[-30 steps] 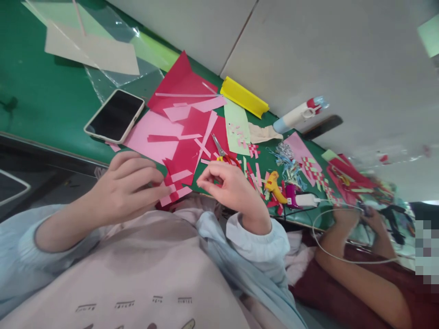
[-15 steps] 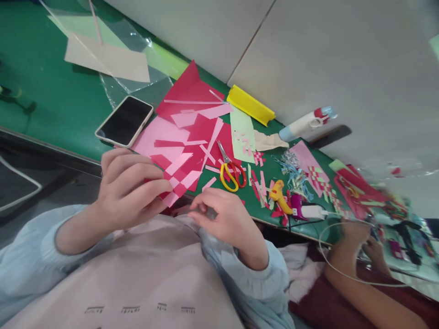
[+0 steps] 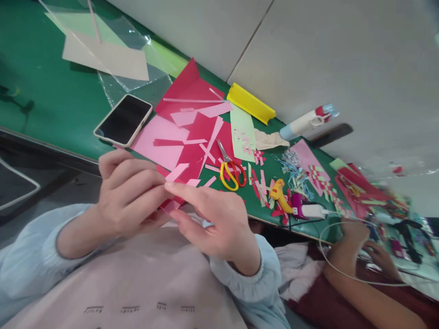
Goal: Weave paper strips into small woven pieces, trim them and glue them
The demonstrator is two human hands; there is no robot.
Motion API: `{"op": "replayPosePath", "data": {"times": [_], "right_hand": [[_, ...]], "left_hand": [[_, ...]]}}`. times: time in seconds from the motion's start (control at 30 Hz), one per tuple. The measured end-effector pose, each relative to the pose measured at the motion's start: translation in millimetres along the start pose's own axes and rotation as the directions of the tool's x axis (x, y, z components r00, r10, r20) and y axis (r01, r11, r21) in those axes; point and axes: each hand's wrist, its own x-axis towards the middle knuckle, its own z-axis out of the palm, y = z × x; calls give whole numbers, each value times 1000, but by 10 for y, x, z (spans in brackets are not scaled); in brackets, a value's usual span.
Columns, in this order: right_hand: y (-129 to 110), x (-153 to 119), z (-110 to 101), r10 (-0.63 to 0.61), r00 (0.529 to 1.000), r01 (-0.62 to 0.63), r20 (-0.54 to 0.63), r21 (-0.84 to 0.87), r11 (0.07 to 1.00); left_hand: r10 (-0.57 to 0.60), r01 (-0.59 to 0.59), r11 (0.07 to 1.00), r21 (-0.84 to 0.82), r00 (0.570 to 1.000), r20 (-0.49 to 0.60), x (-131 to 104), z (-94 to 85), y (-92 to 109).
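Note:
Low in front of my body, my left hand (image 3: pixel 132 194) is closed on a small weave of red and pink paper strips (image 3: pixel 171 205). Pink strip ends (image 3: pixel 178 172) stick out beyond its fingers. My right hand (image 3: pixel 214 219) meets the weave from the other side, with index fingertip at the upper edge and thumb at the lower edge. Most of the weave is hidden behind the fingers. Just past my hands, scissors (image 3: pixel 229 170) with one yellow and one red handle lie among loose paper strips (image 3: pixel 207 153).
A phone (image 3: pixel 123 119) lies at the left on red and pink sheets (image 3: pixel 161 137). Further right are a yellow holder (image 3: pixel 251 104), a yellow glue gun (image 3: pixel 280 195), woven strips (image 3: pixel 320 183) and a bottle (image 3: pixel 308 122). Another person's arm (image 3: pixel 356 265) is at the right.
My right hand has moved left and up to the weave, its index finger and thumb now touching it. My left hand keeps its hold, and the weave is more covered.

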Motion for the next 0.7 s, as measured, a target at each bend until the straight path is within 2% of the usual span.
{"op": "replayPosePath", "data": {"times": [0.07, 0.1, 0.3, 0.47, 0.6, 0.7], "right_hand": [[-5, -4, 16, 15, 1000, -15, 24, -7, 1000], [-6, -6, 21, 18, 999, -18, 33, -9, 1000], [12, -24, 30, -34, 999, 36, 19, -98, 995], [35, -38, 45, -154, 988, 148, -26, -159, 976], [43, -40, 41, -232, 972, 224, -28, -173, 959], [39, -37, 27, -246, 967, 233, -68, -157, 960]], "left_hand": [[179, -179, 982, 54, 984, 7, 1, 0, -19], [220, -221, 973, 68, 975, 12, 3, -2, -29], [187, -189, 979, 71, 982, 25, 22, -17, -40], [138, -139, 988, 66, 990, 19, 15, -10, -6], [74, -75, 996, 53, 997, 19, 6, -3, 20], [92, -93, 994, 54, 995, 31, 8, -12, 8]]}}
